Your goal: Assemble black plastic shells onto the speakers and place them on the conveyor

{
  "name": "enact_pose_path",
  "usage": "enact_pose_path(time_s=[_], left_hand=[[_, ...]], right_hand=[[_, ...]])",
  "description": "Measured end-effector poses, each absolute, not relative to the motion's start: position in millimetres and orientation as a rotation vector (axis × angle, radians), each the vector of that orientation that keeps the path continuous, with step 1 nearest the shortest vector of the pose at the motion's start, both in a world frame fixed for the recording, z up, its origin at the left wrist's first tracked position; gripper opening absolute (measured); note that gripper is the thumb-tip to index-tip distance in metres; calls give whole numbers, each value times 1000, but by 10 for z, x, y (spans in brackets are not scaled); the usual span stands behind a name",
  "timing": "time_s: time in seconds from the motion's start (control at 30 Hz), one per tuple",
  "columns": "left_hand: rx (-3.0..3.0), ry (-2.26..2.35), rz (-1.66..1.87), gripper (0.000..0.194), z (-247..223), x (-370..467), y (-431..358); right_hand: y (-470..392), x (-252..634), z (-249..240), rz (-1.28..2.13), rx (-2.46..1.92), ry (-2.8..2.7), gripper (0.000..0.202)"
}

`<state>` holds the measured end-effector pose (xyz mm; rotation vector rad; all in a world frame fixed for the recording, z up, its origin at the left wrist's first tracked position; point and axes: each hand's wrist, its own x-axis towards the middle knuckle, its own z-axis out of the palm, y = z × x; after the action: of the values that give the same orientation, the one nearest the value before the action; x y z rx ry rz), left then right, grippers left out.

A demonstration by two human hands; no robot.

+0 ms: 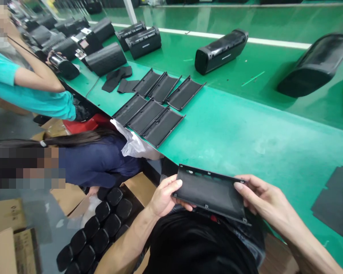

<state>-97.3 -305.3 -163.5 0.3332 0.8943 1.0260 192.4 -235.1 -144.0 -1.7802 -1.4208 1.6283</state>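
Between my two hands is a black plastic speaker panel point(210, 192), its hollow inner side facing up and small clips along its long edges. My left hand point(168, 194) grips its left end, thumb on the rim. At the right end my right hand point(258, 196) holds it, thumb over the inner edge and fingers behind. The panel is held above my lap, just off the table edge. Similar curved panels point(164, 127) lie in two rows on the green table point(246, 144), ahead and to the left. Flat black pieces point(116, 78) lie beyond them.
Black speaker bodies point(221, 51) stand on the green conveyor beyond the table. Dark sheets point(335, 205) lie at the right. Two people are at the left, one in a teal shirt point(31, 91), one bending low beside a box of black caps point(100, 236). A plastic bag point(134, 142) hangs at the edge.
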Motion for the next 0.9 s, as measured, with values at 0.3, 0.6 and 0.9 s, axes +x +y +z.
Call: enact_pose_path(time_s=[0.3,0.6,0.9], left_hand=[[330,909,1026,34,-1616,-957,-3044],[300,794,1147,48,-1672,-964,-3058],[475,531,1366,64,-1676,-626,-2962]], right_hand=[[-2304,1836,-1358,1622,-1807,-1397,87],[-2282,1939,-1386,1674,-1683,-1387,73],[-2355,1714,-1120,1867,-1357,-1083,43]])
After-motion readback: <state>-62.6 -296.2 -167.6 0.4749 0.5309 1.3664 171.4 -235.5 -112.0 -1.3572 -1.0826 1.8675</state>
